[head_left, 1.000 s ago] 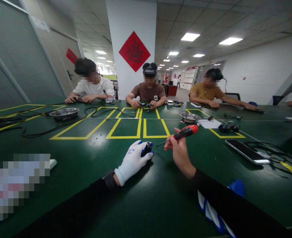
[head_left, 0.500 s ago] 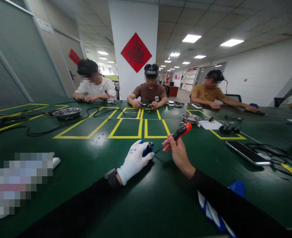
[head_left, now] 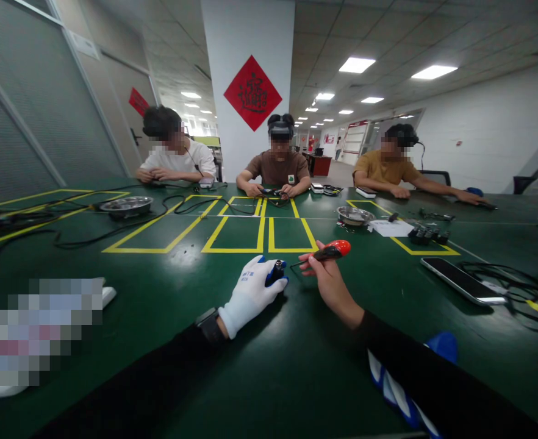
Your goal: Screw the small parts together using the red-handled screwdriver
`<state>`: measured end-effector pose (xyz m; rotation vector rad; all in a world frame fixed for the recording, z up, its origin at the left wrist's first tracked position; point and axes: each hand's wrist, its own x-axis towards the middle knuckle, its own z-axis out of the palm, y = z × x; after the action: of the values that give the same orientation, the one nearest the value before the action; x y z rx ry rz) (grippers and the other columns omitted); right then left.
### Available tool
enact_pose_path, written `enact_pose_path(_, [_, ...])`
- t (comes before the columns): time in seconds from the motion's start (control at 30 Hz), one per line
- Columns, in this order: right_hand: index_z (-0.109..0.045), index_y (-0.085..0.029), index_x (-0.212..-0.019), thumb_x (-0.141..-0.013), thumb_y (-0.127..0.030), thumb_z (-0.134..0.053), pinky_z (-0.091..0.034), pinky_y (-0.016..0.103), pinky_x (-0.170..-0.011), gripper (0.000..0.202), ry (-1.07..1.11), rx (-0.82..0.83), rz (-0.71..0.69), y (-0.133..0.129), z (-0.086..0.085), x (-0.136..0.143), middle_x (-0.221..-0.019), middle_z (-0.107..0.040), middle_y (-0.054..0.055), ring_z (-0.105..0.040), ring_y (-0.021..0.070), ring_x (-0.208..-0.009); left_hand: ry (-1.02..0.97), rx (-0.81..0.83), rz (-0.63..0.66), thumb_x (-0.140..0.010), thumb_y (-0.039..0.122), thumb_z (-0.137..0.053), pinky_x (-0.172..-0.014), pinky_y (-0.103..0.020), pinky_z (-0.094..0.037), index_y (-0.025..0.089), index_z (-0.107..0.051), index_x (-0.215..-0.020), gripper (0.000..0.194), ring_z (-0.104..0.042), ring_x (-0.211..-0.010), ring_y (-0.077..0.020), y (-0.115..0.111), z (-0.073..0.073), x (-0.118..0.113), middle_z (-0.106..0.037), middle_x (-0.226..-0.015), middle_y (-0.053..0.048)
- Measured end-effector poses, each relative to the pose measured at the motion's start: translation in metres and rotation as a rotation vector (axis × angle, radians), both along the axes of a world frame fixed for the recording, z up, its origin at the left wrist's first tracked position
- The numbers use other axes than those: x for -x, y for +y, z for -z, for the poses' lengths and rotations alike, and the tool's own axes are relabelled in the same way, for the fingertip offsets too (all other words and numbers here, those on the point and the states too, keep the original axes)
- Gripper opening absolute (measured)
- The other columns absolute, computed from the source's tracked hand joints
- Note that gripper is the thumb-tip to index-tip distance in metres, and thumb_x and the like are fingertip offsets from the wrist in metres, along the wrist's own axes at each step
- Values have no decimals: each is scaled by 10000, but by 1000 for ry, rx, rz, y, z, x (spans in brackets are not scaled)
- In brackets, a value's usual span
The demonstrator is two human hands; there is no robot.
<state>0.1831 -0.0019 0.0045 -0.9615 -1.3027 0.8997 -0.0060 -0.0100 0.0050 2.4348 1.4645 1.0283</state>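
My left hand [head_left: 253, 289], in a white glove with blue fingertips, is wrapped round a small black cylindrical part [head_left: 277, 272]. The part stands upright with a shiny metal top; its lower half is hidden by the fingers. My bare right hand [head_left: 330, 283] grips a screwdriver [head_left: 330, 250] with a red and black handle. Its shaft points left and its tip is close to the black part, with a small gap between them. Under my right forearm lies a blue and white glove [head_left: 399, 399].
A phone [head_left: 461, 280] and black cables [head_left: 516, 289] lie to the right. Metal bowls [head_left: 127, 206] [head_left: 355, 215], a paper sheet [head_left: 392, 228] and black parts [head_left: 427, 235] sit farther off. Yellow tape [head_left: 232, 250] marks the green table. Several people sit across it.
The screwdriver has tilted flatter, its handle lower, and its tip has come up beside the black part's top. My left hand keeps its hold.
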Motion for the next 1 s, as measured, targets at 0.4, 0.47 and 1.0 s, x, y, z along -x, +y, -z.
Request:
enact_pose_path(0.4, [-488, -209, -1030, -963, -441, -440, -477, 261, -542, 247, 132, -260, 40, -10, -11, -1, -770, -657, -12, -617, 118, -550, 32, 28, -3, -790, 410, -649, -1122, -486, -319, 225, -656, -1138, 394, -574, -1130, -286, 5, 4, 2, -710, -1042, -55])
enact_pose_path(0.47, [-480, -212, -1019, -967, -442, -436, -461, 248, -503, 240, 113, -259, -14, -16, -14, 0, -736, -649, -23, -594, 108, -500, 33, 34, -3, -779, 403, -659, -1126, -493, -311, 225, -649, -1149, 411, -558, -1161, -295, 6, 4, 3, -705, -1070, -58])
enact_pose_path(1.0, [-500, -235, -1059, -957, -364, -489, -543, 327, -674, 165, -62, -356, -286, -24, -9, 1, -905, -662, 26, -664, 153, -689, 8, 56, -2, -763, 380, -668, -1109, -498, -335, 195, -651, -1137, 417, -570, -1142, -302, 1, -1, 1, -701, -1103, -74])
